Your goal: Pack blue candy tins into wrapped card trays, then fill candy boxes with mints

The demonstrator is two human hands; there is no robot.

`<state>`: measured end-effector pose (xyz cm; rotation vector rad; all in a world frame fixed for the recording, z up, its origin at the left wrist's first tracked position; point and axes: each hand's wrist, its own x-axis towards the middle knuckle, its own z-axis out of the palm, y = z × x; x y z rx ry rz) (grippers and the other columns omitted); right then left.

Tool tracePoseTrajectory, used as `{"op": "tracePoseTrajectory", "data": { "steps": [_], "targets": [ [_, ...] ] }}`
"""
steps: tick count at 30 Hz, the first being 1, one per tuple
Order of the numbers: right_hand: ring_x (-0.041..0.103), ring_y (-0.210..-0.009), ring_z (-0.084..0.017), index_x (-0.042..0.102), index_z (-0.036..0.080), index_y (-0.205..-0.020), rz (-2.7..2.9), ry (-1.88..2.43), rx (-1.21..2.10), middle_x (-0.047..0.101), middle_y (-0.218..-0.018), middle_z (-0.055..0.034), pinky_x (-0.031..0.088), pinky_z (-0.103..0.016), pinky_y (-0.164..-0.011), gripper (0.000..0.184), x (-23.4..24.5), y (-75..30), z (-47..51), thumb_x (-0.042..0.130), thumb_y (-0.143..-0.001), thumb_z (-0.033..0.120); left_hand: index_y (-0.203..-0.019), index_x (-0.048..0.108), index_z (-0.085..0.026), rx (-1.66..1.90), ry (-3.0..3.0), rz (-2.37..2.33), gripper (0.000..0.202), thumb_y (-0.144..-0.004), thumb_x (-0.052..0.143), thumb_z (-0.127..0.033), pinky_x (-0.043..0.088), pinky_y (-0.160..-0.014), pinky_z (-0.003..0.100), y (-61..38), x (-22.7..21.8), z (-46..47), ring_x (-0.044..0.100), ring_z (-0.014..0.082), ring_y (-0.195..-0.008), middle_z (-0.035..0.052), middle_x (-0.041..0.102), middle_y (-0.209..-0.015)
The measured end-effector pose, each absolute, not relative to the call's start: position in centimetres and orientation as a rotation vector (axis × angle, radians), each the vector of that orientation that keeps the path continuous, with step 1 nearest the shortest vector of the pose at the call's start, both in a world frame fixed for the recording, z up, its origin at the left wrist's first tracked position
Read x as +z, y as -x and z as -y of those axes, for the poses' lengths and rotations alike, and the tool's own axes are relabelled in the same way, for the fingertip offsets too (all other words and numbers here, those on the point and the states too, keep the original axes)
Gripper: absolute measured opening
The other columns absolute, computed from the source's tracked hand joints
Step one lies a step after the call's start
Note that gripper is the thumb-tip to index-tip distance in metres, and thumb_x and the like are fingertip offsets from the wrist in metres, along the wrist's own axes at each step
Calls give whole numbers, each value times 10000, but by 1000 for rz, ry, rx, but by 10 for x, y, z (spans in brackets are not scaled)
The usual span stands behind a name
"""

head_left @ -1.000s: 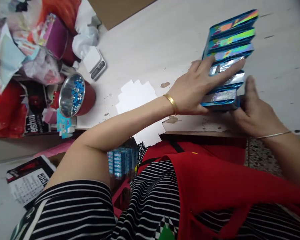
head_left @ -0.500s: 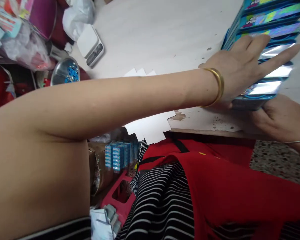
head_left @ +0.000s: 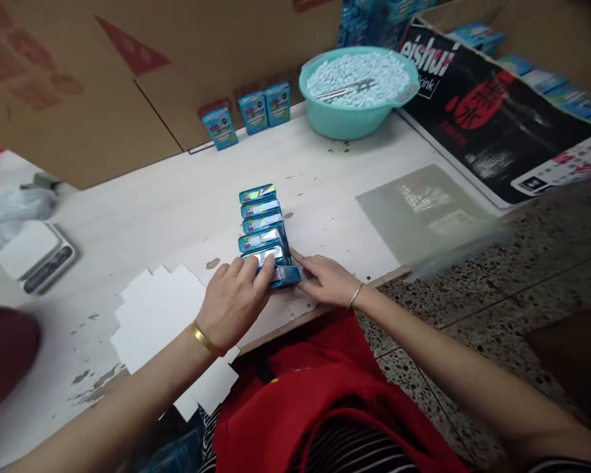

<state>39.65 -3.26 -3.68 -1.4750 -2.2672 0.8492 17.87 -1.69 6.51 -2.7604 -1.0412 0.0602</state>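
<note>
Blue row of boxes on table, left hand flat atop, right hand pressing its end

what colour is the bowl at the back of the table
The round plastic bowl is teal, seen in the head view.

Both hands were low & close together, palms down. L hand lay flat, fingers extended fwd; R hand angled inward, fingers spread, forearms converging.

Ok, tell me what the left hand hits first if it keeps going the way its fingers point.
The left hand already has its fingers on the row of blue tins; going on, it likely meets those tins first.
</note>
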Motion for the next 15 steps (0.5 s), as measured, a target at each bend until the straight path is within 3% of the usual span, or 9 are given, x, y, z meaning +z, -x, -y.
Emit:
{"op": "tracePoseTrajectory", "data": {
  "steps": [5, 15],
  "targets": [
    [544, -906, -217, 279, 187, -1469, 2266, 1598, 800, 640, -994, -76, 395, -333, -804, 674, -31, -390, 37, 491, -849, 347, -1345, 404, -178, 46, 2798, 984, 488, -880, 494, -297, 437, -656, 344, -182, 71, 20, 515, 224, -773, 85, 561, -881],
    [525, -987, -261, 290, 209, -1465, 2184, 1787, 711, 626, -1065, -99, 353, -356, -821, 679, -20, -376, 44, 473, -839, 398, -1357, 389, -169, 199, 2808, 866, 508, -877, 499, -293, 454, -660, 349, -188, 80, 11, 511, 232, -801, 89, 555, -912]
  ]
}}
